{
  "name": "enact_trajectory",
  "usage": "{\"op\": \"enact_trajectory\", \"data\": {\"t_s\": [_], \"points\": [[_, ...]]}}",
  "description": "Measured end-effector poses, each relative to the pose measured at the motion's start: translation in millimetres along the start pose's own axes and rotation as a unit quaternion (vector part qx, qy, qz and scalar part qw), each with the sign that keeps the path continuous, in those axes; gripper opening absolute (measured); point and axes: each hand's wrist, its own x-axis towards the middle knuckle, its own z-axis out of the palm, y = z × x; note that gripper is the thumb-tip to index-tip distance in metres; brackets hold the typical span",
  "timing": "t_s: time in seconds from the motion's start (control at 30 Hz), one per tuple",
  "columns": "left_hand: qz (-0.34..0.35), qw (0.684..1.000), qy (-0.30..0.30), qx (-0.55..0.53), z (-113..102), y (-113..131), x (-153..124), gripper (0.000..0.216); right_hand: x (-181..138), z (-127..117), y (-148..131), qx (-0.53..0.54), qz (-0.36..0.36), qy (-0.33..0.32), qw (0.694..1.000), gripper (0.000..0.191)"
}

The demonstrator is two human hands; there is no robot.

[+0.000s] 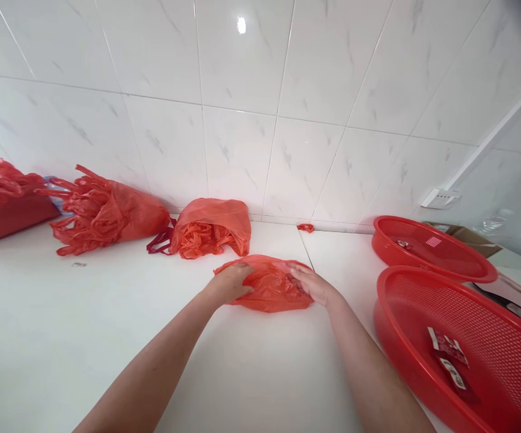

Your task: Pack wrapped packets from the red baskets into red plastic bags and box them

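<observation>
A thin red plastic bag (269, 288) lies crumpled on the white table in front of me. At its left end rests my left hand (231, 284), with thumb and fingers apart over the plastic. My right hand (312, 284) touches the bag's right end, its upper fingers stretched out and the lower ones slightly curled against the film. Folds of the bag partly cover the fingertips. Just behind it, a red bag (215, 219) stuffed with more crumpled plastic lies on its side.
Another bundle of red plastic bags (120, 210) and a dark red bag (12, 207) lie at left. On the right are two red mesh baskets (395, 337) holding small packets (449, 349). A red scrap (306, 228) lies near the tiled wall (242, 150), which has a power socket (440, 198).
</observation>
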Motion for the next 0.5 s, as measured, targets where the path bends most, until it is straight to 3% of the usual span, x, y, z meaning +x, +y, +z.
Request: {"op": "enact_trajectory", "data": {"t_s": [0.13, 0.23, 0.33, 0.4, 0.5], "points": [[0.074, 0.997, 0.022, -0.002, 17.3, 22.8, 5.1, 0.058, 16.8, 14.5, -3.8, -0.134, -0.015, 0.115, 0.984, 0.080], [0.078, 0.995, -0.061, -0.005, 29.1, 24.0, 4.6, 0.073, 31.4, 13.8, -1.6, -0.107, 0.009, 0.130, 0.986, 0.075], [0.048, 0.986, -0.153, -0.050, 29.9, 12.5, -3.9, 0.059, 40.6, -1.3, 1.6, -0.056, 0.058, 0.129, 0.988, 0.057], [0.059, 0.985, -0.141, -0.078, 25.8, 6.2, -10.8, 0.047, 43.4, -12.8, 2.4, -0.049, 0.068, 0.131, 0.988, 0.049], [0.078, 0.991, -0.041, -0.097, 19.0, 6.5, -15.3, 0.034, 43.0, -19.3, 0.4, -0.057, 0.055, 0.152, 0.985, 0.038]]}}
